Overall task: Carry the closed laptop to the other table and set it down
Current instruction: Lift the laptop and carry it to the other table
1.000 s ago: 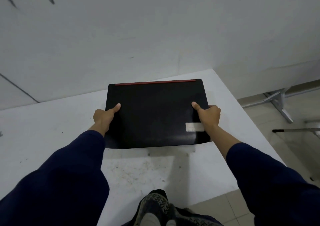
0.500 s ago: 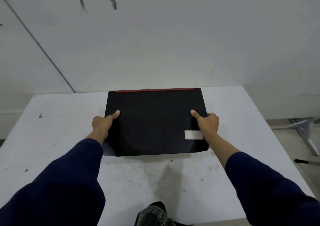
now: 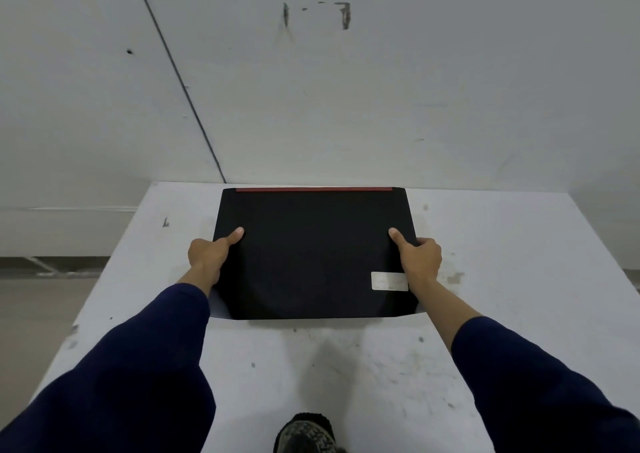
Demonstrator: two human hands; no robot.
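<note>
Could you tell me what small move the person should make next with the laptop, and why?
Probably lower it flat onto the white table and let go: the closed laptop is over the tabletop, gripped at its sides by the left hand and right hand.

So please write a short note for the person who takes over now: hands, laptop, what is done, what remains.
Left hand: grips the left edge of the closed laptop, thumb on the lid.
Right hand: grips the right edge, thumb on the lid.
Laptop: over the white table, red strip toward the wall; whether it already rests on the table cannot be told.
Done: laptop brought to a table.
Left: set it down if needed, release both hands.
</note>
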